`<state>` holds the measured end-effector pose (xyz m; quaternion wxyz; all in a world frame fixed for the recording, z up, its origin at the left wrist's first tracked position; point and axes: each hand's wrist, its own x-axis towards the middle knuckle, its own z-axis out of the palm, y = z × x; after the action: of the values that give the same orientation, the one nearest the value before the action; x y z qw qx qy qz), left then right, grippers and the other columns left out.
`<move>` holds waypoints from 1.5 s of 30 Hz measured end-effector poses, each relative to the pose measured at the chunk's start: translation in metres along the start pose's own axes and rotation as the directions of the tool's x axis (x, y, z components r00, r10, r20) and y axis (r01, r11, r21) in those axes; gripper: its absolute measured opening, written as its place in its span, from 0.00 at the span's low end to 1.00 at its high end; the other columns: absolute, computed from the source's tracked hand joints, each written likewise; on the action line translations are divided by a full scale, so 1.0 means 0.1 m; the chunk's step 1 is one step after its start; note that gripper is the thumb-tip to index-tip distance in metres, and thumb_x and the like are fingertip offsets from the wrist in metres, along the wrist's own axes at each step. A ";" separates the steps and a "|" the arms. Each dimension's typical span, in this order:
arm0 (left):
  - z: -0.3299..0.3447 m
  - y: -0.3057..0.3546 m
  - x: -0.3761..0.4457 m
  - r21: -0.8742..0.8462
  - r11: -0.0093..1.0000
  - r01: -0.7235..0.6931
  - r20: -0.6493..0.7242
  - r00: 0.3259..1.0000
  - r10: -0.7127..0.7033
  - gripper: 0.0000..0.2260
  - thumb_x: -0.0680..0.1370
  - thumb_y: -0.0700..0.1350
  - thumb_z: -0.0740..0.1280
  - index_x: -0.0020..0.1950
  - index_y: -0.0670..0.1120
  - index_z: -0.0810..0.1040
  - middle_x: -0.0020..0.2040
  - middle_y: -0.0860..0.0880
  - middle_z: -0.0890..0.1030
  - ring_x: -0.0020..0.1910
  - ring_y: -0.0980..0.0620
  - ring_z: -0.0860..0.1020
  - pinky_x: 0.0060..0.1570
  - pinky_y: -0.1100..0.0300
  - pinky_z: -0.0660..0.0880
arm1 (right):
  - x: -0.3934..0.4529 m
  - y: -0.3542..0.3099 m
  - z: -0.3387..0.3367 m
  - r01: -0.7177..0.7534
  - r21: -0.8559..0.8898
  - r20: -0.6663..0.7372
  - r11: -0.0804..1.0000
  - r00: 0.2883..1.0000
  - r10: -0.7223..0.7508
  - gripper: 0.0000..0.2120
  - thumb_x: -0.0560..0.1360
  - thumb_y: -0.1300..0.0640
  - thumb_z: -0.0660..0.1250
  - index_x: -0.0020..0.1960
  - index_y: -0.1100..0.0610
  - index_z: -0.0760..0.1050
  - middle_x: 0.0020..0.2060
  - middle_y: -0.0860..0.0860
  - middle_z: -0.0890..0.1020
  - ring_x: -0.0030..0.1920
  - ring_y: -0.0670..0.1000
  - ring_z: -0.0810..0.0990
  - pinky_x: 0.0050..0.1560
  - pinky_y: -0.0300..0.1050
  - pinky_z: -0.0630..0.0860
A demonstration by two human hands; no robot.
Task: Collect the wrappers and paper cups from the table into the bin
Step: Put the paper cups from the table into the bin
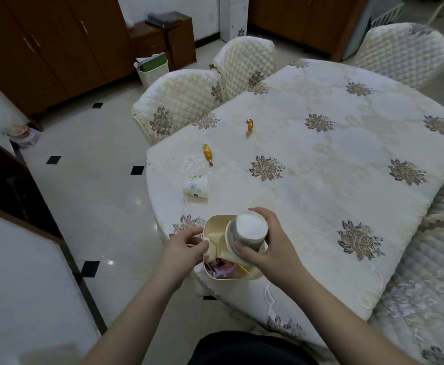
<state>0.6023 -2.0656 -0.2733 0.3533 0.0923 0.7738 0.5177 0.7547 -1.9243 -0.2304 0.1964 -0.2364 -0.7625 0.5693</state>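
A small cream bin (217,226) stands at the table's near edge, with coloured wrappers inside it. My left hand (186,245) grips the bin's left rim. My right hand (268,241) holds an upside-down paper cup (249,229) over the bin's opening, fingers curled round its sides. Another paper cup (196,187) with a flower print lies on its side on the table to the left. Two gold wrappers lie further off, one (208,153) near the left edge and one (249,126) beyond it.
The table (334,159) wears a cream floral cloth. Quilted chairs (178,101) stand at its far side and right. A slatted basket (153,68) stands on the tiled floor by brown cabinets at the back left.
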 end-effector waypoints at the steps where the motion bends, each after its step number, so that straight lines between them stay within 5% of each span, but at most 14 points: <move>1: -0.01 0.00 -0.02 0.004 1.000 -0.004 0.002 1.000 0.004 0.15 0.75 0.37 0.70 0.62 0.47 0.81 0.42 0.46 0.80 0.41 0.48 0.80 0.51 0.44 0.82 | 0.00 0.02 0.02 0.014 -0.056 0.018 0.998 1.000 -0.013 0.28 0.67 0.49 0.75 0.63 0.42 0.66 0.56 0.37 0.75 0.58 0.41 0.75 0.53 0.28 0.70; 5: -0.05 0.02 -0.09 0.007 1.000 -0.011 -0.001 1.000 0.011 0.16 0.75 0.38 0.70 0.62 0.47 0.81 0.41 0.46 0.79 0.40 0.48 0.80 0.51 0.45 0.82 | -0.02 0.09 0.05 0.176 -0.272 0.159 0.946 0.978 -0.136 0.30 0.67 0.57 0.74 0.63 0.40 0.65 0.60 0.37 0.71 0.61 0.37 0.71 0.56 0.26 0.65; 11: -0.12 0.02 -0.16 -0.029 1.000 0.009 0.001 1.000 -0.009 0.16 0.76 0.36 0.69 0.63 0.45 0.81 0.40 0.46 0.80 0.42 0.48 0.80 0.52 0.44 0.82 | -0.02 0.12 0.13 0.406 -0.502 0.240 0.764 0.914 -0.328 0.28 0.66 0.59 0.77 0.64 0.57 0.72 0.63 0.50 0.75 0.64 0.49 0.72 0.65 0.39 0.66; 14: -0.16 0.01 -0.18 -0.046 0.999 0.021 0.002 1.000 -0.021 0.16 0.76 0.36 0.68 0.63 0.45 0.81 0.42 0.44 0.81 0.44 0.48 0.81 0.53 0.43 0.81 | -0.08 0.11 0.14 0.353 -0.540 0.251 0.764 0.934 -0.254 0.32 0.68 0.55 0.75 0.69 0.55 0.69 0.66 0.50 0.72 0.68 0.49 0.69 0.67 0.48 0.67; 19: -0.25 -0.03 -0.22 -0.077 0.997 0.021 0.000 1.000 -0.021 0.15 0.76 0.36 0.69 0.62 0.46 0.81 0.42 0.44 0.82 0.42 0.51 0.81 0.49 0.50 0.82 | -0.26 0.06 0.07 0.287 -0.563 0.180 0.775 0.958 -0.223 0.27 0.75 0.45 0.64 0.72 0.50 0.63 0.69 0.45 0.68 0.70 0.43 0.63 0.71 0.42 0.60; 24: -0.36 -0.06 -0.29 -0.109 0.994 0.026 -0.008 1.000 -0.027 0.15 0.77 0.35 0.69 0.62 0.44 0.81 0.48 0.39 0.84 0.45 0.47 0.82 0.51 0.47 0.82 | -0.37 0.12 -0.02 0.150 -0.722 0.085 0.676 0.988 -0.129 0.28 0.78 0.43 0.60 0.75 0.50 0.59 0.72 0.48 0.66 0.72 0.49 0.62 0.72 0.49 0.60; 27: -0.45 -0.07 -0.35 -0.143 0.990 0.017 -0.001 1.000 -0.017 0.14 0.77 0.33 0.68 0.61 0.43 0.80 0.46 0.40 0.83 0.41 0.49 0.81 0.42 0.56 0.82 | -0.45 0.16 -0.01 0.084 -0.754 0.065 0.651 0.996 -0.053 0.29 0.78 0.42 0.57 0.76 0.49 0.55 0.75 0.48 0.60 0.75 0.50 0.58 0.73 0.48 0.56; 30: -0.56 -0.10 -0.41 -0.173 0.985 0.011 -0.006 1.000 -0.012 0.14 0.77 0.33 0.68 0.63 0.41 0.79 0.47 0.38 0.82 0.43 0.46 0.80 0.47 0.49 0.80 | -0.53 0.18 0.04 0.040 -0.778 0.049 0.627 0.999 -0.002 0.30 0.79 0.40 0.53 0.77 0.48 0.52 0.77 0.47 0.55 0.76 0.49 0.53 0.74 0.47 0.51; 32: -0.65 -0.13 -0.47 -0.176 0.984 0.004 -0.016 1.000 -0.007 0.15 0.78 0.33 0.68 0.64 0.40 0.78 0.48 0.35 0.81 0.44 0.45 0.80 0.49 0.46 0.80 | -0.57 0.16 0.09 0.027 -0.787 0.043 0.617 0.999 0.011 0.30 0.79 0.39 0.51 0.77 0.47 0.51 0.77 0.47 0.54 0.76 0.49 0.52 0.74 0.47 0.50; 36: -0.86 -0.19 -0.60 -0.182 0.983 -0.015 -0.036 0.999 0.009 0.14 0.78 0.34 0.68 0.63 0.41 0.79 0.50 0.35 0.82 0.40 0.49 0.82 0.39 0.58 0.81 | -0.62 0.08 0.25 0.045 -0.807 0.063 0.589 0.998 0.009 0.29 0.79 0.40 0.51 0.77 0.46 0.49 0.78 0.47 0.52 0.77 0.50 0.50 0.74 0.46 0.48; 45: -1.48 -0.42 -0.84 -0.235 0.972 -0.013 -0.077 0.997 -0.005 0.12 0.77 0.33 0.68 0.57 0.46 0.80 0.46 0.40 0.84 0.35 0.57 0.84 0.33 0.64 0.80 | -0.66 -0.18 0.74 0.088 -0.820 0.113 0.566 0.994 0.009 0.29 0.80 0.40 0.51 0.77 0.46 0.47 0.78 0.46 0.49 0.77 0.49 0.47 0.75 0.49 0.49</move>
<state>0.5781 -2.2353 -0.2399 0.3304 0.0310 0.7198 0.6097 0.7634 -2.0248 -0.2354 0.0365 -0.2532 -0.9540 0.1561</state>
